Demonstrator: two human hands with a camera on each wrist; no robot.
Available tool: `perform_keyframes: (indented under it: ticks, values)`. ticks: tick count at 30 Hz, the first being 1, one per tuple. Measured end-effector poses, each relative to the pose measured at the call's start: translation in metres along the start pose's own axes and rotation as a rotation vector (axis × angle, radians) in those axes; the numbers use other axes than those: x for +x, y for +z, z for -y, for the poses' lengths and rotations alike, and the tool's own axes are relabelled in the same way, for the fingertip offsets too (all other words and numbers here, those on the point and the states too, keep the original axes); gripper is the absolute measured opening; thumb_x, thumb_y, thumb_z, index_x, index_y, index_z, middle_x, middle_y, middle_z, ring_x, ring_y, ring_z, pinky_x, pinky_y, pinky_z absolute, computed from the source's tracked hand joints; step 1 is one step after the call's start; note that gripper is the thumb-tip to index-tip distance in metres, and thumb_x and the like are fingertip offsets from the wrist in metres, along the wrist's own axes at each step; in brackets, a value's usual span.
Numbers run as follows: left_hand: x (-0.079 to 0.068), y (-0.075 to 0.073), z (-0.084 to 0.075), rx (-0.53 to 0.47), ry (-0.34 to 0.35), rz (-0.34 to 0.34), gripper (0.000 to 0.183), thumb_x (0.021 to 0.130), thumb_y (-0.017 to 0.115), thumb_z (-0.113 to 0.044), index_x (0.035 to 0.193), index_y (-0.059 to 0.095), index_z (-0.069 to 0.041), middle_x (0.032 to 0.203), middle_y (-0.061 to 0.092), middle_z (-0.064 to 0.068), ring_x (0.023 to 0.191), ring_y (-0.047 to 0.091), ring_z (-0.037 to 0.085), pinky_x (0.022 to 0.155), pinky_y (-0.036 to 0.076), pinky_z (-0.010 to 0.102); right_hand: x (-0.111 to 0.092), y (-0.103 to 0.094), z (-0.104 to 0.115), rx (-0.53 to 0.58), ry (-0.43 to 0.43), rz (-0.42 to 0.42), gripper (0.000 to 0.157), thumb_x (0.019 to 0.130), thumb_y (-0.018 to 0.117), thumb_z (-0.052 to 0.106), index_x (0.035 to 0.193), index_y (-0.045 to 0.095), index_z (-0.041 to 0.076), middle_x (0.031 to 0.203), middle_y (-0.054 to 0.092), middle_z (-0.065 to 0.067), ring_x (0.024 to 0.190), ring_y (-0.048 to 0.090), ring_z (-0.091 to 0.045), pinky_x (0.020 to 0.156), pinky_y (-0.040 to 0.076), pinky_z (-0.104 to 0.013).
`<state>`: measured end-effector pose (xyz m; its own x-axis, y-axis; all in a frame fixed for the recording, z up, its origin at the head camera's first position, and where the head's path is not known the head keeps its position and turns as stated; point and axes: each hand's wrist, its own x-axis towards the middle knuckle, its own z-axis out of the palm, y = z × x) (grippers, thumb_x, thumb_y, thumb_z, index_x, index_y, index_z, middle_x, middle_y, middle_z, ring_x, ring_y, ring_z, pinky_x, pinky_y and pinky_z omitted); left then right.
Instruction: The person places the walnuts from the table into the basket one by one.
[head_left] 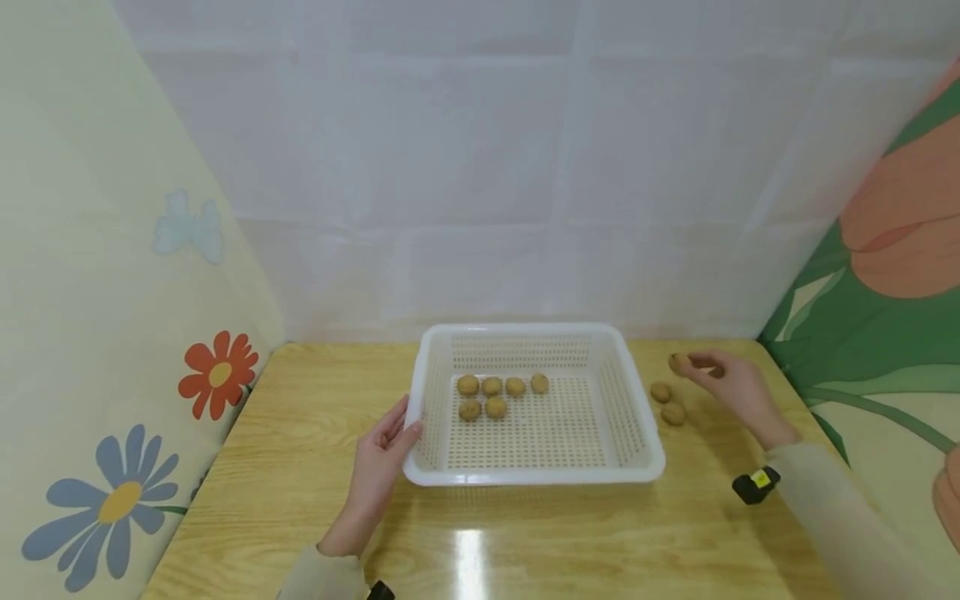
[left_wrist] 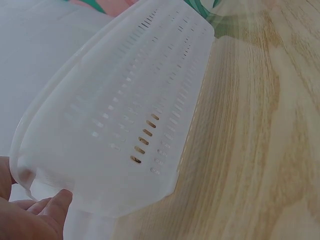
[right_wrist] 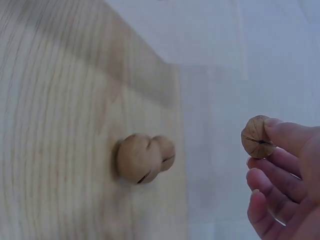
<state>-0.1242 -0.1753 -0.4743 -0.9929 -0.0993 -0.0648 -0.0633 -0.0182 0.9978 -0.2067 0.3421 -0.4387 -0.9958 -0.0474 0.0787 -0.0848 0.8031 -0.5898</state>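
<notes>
A white plastic basket with slotted walls stands on the wooden table. Several walnuts lie inside it in two rows, toward the left. My left hand grips the basket's left rim, thumb on top; the left wrist view shows its fingers at the rim's underside. To the right of the basket, my right hand pinches a walnut between thumb and forefinger, above the table. Two more walnuts sit on the table close together, below and left of that hand.
The wooden table ends at a white cloth backdrop just behind the basket. Panels with painted flowers border the left and right sides. A small black device is worn at the right wrist.
</notes>
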Motion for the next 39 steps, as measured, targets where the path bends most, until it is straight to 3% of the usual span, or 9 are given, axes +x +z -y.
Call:
perform_keyframes:
  ticks: [7, 19, 23, 29, 35, 39]
  values:
    - [0.0, -0.002, -0.002, 0.008, 0.005, 0.0, 0.056, 0.104, 0.064, -0.011, 0.156, 0.044, -0.001, 0.154, 0.05, 0.021, 0.137, 0.054, 0.032, 0.099, 0.055, 0.027, 0.002, -0.005, 0.035, -0.018, -0.067, 0.007, 0.061, 0.103, 0.063, 0.049, 0.138, 0.063, 0.0, 0.131, 0.068, -0.025, 0.107, 0.065, -0.038, 0.082, 0.058, -0.05]
    - [0.001, -0.002, -0.001, -0.003, 0.005, 0.011, 0.056, 0.105, 0.063, -0.01, 0.156, 0.043, -0.001, 0.154, 0.05, 0.021, 0.136, 0.054, 0.032, 0.099, 0.055, 0.028, 0.014, 0.011, 0.081, 0.05, -0.137, 0.051, 0.051, 0.098, 0.071, 0.046, 0.131, 0.07, 0.007, 0.124, 0.073, -0.015, 0.102, 0.065, -0.029, 0.074, 0.055, -0.034]
    - [0.002, -0.001, -0.001, -0.009, 0.005, 0.01, 0.056, 0.104, 0.063, -0.009, 0.156, 0.043, -0.001, 0.154, 0.049, 0.022, 0.137, 0.053, 0.032, 0.1, 0.055, 0.027, 0.02, 0.02, 0.097, 0.07, -0.163, 0.098, 0.05, 0.098, 0.072, 0.045, 0.13, 0.07, 0.008, 0.124, 0.072, -0.013, 0.103, 0.064, -0.027, 0.076, 0.054, -0.034]
    - [0.003, -0.002, -0.001, -0.009, 0.003, 0.007, 0.056, 0.104, 0.063, -0.008, 0.156, 0.044, -0.001, 0.153, 0.051, 0.022, 0.131, 0.059, 0.02, 0.098, 0.055, 0.025, 0.031, 0.039, 0.12, 0.083, -0.246, 0.15, 0.04, 0.096, 0.077, 0.036, 0.125, 0.074, 0.009, 0.115, 0.075, -0.008, 0.094, 0.064, -0.021, 0.072, 0.054, -0.032]
    - [0.003, -0.001, 0.001, -0.007, 0.006, 0.014, 0.055, 0.104, 0.063, -0.009, 0.156, 0.044, -0.001, 0.153, 0.051, 0.022, 0.137, 0.054, 0.032, 0.098, 0.055, 0.025, 0.036, 0.058, 0.139, 0.094, -0.306, 0.222, 0.033, 0.096, 0.077, 0.03, 0.122, 0.075, 0.009, 0.114, 0.075, -0.006, 0.091, 0.063, -0.017, 0.071, 0.053, -0.031]
    - [0.001, -0.002, 0.001, 0.0, -0.005, 0.019, 0.057, 0.104, 0.064, -0.011, 0.156, 0.044, -0.002, 0.153, 0.051, 0.022, 0.137, 0.054, 0.033, 0.099, 0.055, 0.026, 0.041, 0.071, 0.147, 0.116, -0.341, 0.279, 0.03, 0.095, 0.078, 0.024, 0.119, 0.076, 0.008, 0.113, 0.076, -0.005, 0.088, 0.063, -0.015, 0.073, 0.054, -0.03]
